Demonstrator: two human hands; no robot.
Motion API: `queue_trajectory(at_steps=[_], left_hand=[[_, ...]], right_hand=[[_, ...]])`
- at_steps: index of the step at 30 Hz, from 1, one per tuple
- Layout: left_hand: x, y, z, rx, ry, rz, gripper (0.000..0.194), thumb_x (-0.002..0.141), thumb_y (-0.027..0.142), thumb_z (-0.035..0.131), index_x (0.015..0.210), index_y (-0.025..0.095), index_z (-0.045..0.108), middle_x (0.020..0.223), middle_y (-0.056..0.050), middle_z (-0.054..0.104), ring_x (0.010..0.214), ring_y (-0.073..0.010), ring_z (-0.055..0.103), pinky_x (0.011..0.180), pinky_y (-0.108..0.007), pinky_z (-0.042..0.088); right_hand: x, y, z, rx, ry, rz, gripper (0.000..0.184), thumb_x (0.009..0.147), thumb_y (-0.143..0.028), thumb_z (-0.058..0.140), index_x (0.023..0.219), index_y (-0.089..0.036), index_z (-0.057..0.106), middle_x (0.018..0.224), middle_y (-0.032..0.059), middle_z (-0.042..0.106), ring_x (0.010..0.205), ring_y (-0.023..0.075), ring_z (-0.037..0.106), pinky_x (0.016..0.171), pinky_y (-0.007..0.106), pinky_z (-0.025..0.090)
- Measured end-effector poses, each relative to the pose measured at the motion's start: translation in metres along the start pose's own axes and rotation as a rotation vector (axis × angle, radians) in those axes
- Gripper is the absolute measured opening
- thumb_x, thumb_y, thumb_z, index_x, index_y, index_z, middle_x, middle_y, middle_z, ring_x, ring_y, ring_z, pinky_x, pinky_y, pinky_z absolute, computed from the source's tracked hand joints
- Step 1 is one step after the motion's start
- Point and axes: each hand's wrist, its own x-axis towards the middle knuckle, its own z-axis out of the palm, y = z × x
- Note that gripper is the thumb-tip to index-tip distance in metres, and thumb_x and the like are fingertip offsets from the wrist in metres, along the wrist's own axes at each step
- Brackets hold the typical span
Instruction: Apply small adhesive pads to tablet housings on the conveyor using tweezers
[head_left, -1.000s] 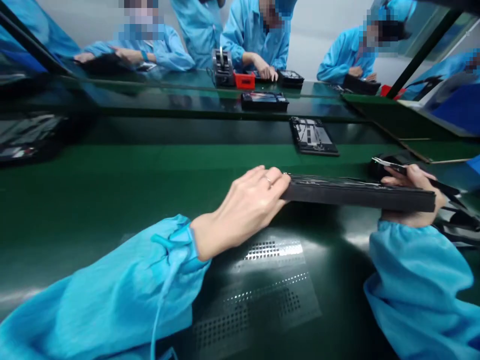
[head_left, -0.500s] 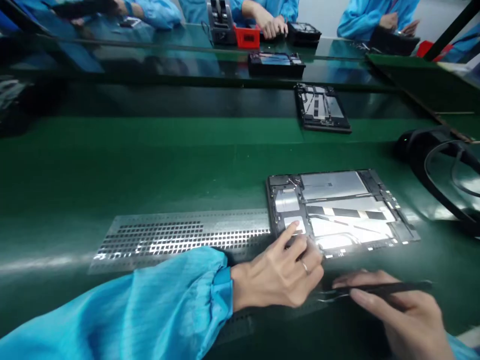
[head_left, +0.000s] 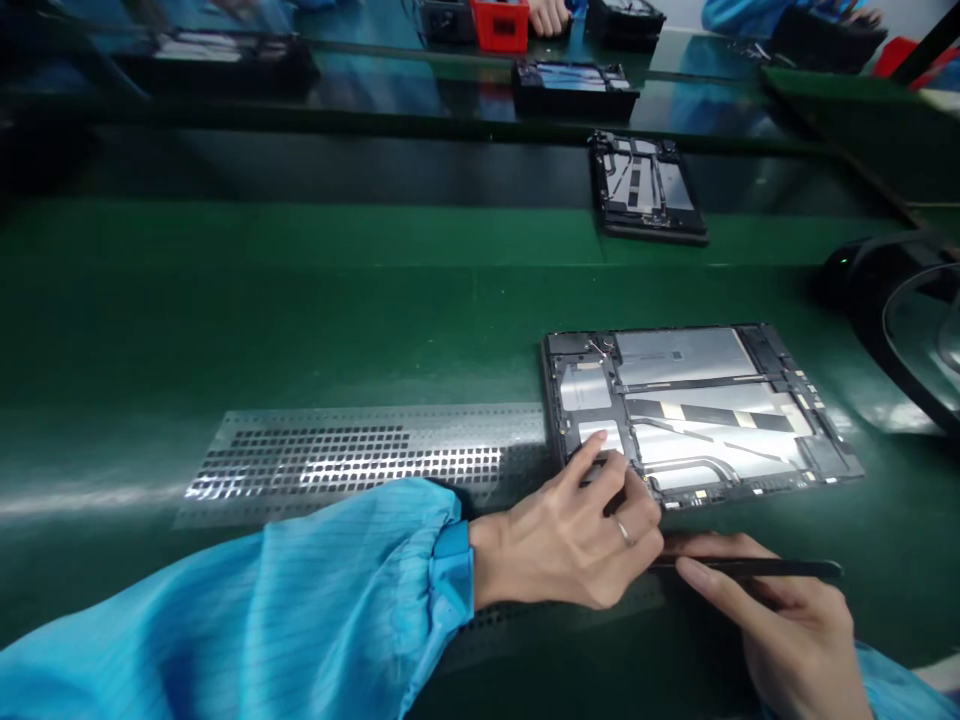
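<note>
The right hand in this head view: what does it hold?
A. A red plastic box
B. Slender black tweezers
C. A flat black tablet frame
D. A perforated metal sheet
B: the right hand grips slender black tweezers between thumb and fingers, low over the green mat.

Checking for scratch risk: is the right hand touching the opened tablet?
Apart. The head view shows a strip of green mat between the fingers of the right hand and the lower edge of the opened tablet.
</note>
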Motion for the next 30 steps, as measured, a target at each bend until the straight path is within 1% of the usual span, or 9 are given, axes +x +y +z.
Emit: queue_trajectory(at_steps=[7, 11, 15, 17, 19, 21, 23, 26, 30], left_hand=[[-0.001, 0.001, 0.000, -0.016, 0.008, -0.006, 0.018, 0.081, 0.007, 0.043, 0.074, 0.009, 0.059, 0.080, -0.008, 0.065, 0.078, -0.0247, 0.064, 0.083, -0.043, 0.052], [-0.003, 0.001, 0.003, -0.017, 0.002, -0.010, 0.019, 0.080, 0.006, 0.042, 0.075, 0.008, 0.060, 0.081, -0.010, 0.064, 0.080, -0.0254, 0.064, 0.084, -0.046, 0.051], [0.003, -0.007, -0.008, -0.010, 0.029, 0.010, 0.014, 0.077, 0.006, 0.046, 0.078, 0.007, 0.060, 0.082, -0.010, 0.064, 0.082, -0.0245, 0.063, 0.089, -0.047, 0.049], [0.010, -0.012, -0.022, 0.000, 0.042, -0.009, 0.016, 0.076, 0.007, 0.049, 0.087, 0.004, 0.060, 0.086, -0.010, 0.064, 0.085, -0.0243, 0.062, 0.092, -0.047, 0.048], [0.017, -0.017, -0.039, -0.002, 0.046, -0.068, 0.020, 0.078, 0.009, 0.050, 0.095, 0.002, 0.059, 0.089, -0.010, 0.064, 0.086, -0.0218, 0.062, 0.095, -0.042, 0.047], [0.022, -0.019, -0.055, -0.016, 0.043, -0.125, 0.019, 0.083, 0.013, 0.049, 0.097, 0.003, 0.058, 0.089, -0.008, 0.064, 0.085, -0.0185, 0.061, 0.099, -0.037, 0.045], [0.026, -0.020, -0.065, -0.024, 0.029, -0.168, 0.018, 0.087, 0.015, 0.046, 0.095, 0.005, 0.058, 0.088, -0.006, 0.064, 0.085, -0.0163, 0.061, 0.101, -0.033, 0.043], [0.028, -0.018, -0.071, -0.026, 0.047, -0.235, 0.021, 0.090, 0.013, 0.039, 0.093, 0.008, 0.059, 0.086, -0.005, 0.064, 0.086, -0.0141, 0.061, 0.097, -0.026, 0.044], [0.031, -0.019, -0.069, -0.028, 0.080, -0.263, 0.029, 0.094, 0.017, 0.031, 0.089, 0.009, 0.058, 0.083, -0.007, 0.064, 0.079, -0.0151, 0.062, 0.077, -0.023, 0.052]], right_hand=[[0.002, 0.007, 0.003, 0.098, 0.079, 0.122, 0.009, 0.070, -0.019, 0.070, 0.062, -0.022, 0.072, 0.072, 0.0021, 0.070, 0.062, 0.0155, 0.067, 0.054, 0.013, 0.051], [0.009, -0.002, -0.004, 0.252, 0.033, 0.108, 0.011, 0.072, -0.017, 0.068, 0.063, -0.022, 0.073, 0.070, 0.0049, 0.070, 0.065, 0.0183, 0.068, 0.060, 0.019, 0.055], [0.018, -0.020, -0.022, 0.231, 0.007, -0.142, 0.016, 0.075, -0.012, 0.064, 0.077, -0.024, 0.073, 0.073, 0.0033, 0.071, 0.069, 0.0220, 0.069, 0.065, 0.027, 0.058], [0.022, -0.029, -0.030, 0.151, 0.104, -0.322, 0.016, 0.074, -0.013, 0.065, 0.080, -0.025, 0.073, 0.073, 0.0005, 0.071, 0.068, 0.0189, 0.069, 0.065, 0.023, 0.057], [0.027, -0.037, -0.032, 0.080, 0.253, -0.411, 0.011, 0.073, -0.017, 0.067, 0.079, -0.025, 0.072, 0.073, -0.0003, 0.071, 0.067, 0.0165, 0.068, 0.066, 0.020, 0.057], [0.033, -0.044, -0.030, 0.092, 0.370, -0.414, 0.008, 0.072, -0.021, 0.069, 0.078, -0.024, 0.072, 0.076, 0.0011, 0.072, 0.069, 0.0176, 0.068, 0.066, 0.022, 0.057], [0.040, -0.050, -0.025, 0.142, 0.414, -0.413, 0.006, 0.072, -0.021, 0.070, 0.077, -0.024, 0.072, 0.077, 0.0021, 0.071, 0.072, 0.0188, 0.068, 0.067, 0.025, 0.058], [0.049, -0.054, -0.020, 0.173, 0.378, -0.463, 0.011, 0.069, -0.016, 0.071, 0.076, -0.024, 0.073, 0.075, 0.0028, 0.071, 0.067, 0.0197, 0.069, 0.066, 0.025, 0.058], [0.056, -0.053, -0.022, 0.177, 0.340, -0.493, 0.017, 0.064, -0.012, 0.074, 0.075, -0.025, 0.074, 0.072, 0.0042, 0.071, 0.062, 0.0215, 0.068, 0.062, 0.025, 0.058]])
